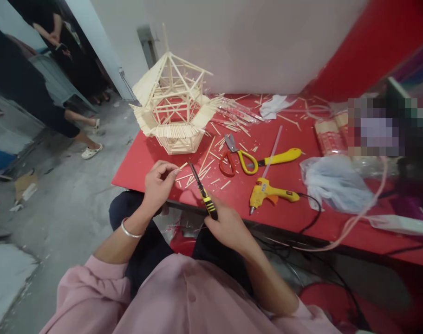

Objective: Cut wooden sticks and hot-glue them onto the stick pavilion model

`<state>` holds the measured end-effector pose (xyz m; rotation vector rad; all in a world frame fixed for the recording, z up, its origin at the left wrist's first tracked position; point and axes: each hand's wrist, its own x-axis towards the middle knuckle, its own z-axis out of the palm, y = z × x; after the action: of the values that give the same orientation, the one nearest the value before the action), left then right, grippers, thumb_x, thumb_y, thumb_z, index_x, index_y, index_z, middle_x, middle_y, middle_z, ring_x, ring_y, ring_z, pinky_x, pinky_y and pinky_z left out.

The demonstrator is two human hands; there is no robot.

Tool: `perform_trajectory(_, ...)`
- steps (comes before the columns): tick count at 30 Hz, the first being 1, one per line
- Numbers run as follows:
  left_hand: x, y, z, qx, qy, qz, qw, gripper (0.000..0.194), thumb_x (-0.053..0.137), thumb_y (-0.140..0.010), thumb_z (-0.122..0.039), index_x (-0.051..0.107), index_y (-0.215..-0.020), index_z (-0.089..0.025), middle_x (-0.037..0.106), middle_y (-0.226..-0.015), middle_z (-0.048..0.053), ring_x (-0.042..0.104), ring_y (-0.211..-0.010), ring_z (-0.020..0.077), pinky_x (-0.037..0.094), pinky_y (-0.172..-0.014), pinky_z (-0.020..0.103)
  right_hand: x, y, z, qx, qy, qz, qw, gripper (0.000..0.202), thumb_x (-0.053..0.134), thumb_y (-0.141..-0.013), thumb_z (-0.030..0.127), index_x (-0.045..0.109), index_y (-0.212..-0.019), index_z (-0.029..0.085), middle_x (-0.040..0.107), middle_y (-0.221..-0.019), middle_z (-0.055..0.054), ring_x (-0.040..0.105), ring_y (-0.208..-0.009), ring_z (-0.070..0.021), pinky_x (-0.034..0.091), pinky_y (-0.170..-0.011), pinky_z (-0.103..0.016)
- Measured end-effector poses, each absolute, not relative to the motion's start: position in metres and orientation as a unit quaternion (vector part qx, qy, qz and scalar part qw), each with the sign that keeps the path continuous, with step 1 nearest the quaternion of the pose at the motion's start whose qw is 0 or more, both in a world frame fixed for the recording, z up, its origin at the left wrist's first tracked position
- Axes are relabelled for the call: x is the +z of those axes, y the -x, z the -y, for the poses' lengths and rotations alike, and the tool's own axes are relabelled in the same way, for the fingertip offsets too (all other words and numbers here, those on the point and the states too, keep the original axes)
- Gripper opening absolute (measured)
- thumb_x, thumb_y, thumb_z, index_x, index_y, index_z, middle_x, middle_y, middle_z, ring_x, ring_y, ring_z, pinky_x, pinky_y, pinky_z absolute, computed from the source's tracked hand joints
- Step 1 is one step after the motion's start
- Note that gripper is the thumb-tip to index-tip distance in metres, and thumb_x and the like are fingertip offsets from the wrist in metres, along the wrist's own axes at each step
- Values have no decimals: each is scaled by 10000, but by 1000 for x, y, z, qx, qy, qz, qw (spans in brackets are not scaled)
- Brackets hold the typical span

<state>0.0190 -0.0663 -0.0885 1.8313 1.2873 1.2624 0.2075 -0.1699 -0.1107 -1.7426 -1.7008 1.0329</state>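
Note:
Between its fingertips, my left hand (159, 183) pinches a short thin wooden stick (183, 165) at the table's front edge. My right hand (227, 222) is wrapped around the black and yellow handle of a utility knife (207, 200). The knife's dark blade points up and away from me, its tip close beside the end of the stick. Behind both hands stands a pavilion-shaped model (176, 116) built from pale sticks, with part of its roof covered and part an open frame. Loose sticks (200, 175) lie scattered just past the knife.
Scissors (237, 155) with red and yellow handles, a yellow-handled knife (283, 157) and a yellow glue gun (267, 192) lie on the red table (214, 227) to the right. Plastic bags (336, 181) and cables sit farther right. People stand at the far left.

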Motion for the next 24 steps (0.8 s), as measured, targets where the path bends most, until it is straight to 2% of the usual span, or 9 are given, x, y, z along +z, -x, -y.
perform_trajectory(3,-76,-25,75,490,-668,-461,319,75,680,-834,-230,700,-777,-185,598,-766,-9,535,-510,65,436,-508,224,-104,-205,173,327,659,639,225,701,498,-752,172,436,-1450,158,584,-1384,-150,571,-1247,-314,450,-1031,-447)
perform_trajectory(11,-63,-30,89,511,-665,-435,330,69,677,-823,-218,692,-764,-187,583,-759,-15,526,-501,58,436,-486,206,-96,-203,178,249,683,657,198,703,487,-797,200,368,-1484,113,522,-1424,-177,556,-1239,-331,471,-995,-469)
perform_trajectory(14,-59,-33,96,480,-693,-429,325,114,655,-823,-204,658,-711,-184,572,-735,-12,515,-531,70,426,-489,208,-97,-200,179,233,673,669,213,724,496,-788,210,352,-1492,119,505,-1428,-183,541,-1241,-351,472,-979,-482)
perform_trajectory(19,-56,-34,100,462,-708,-430,317,182,619,-822,-168,593,-643,-183,545,-698,-13,514,-557,85,414,-497,217,-102,-202,176,193,655,688,245,751,516,-776,207,329,-1503,167,566,-1300,-178,580,-1129,-343,501,-888,-457)
perform_trajectory(24,-52,-33,98,462,-713,-428,308,223,623,-832,-195,573,-615,-179,537,-683,-12,482,-525,77,380,-471,220,-109,-208,165,184,609,720,277,756,504,-766,194,318,-1496,129,551,-1274,-197,542,-1159,-337,466,-955,-489)
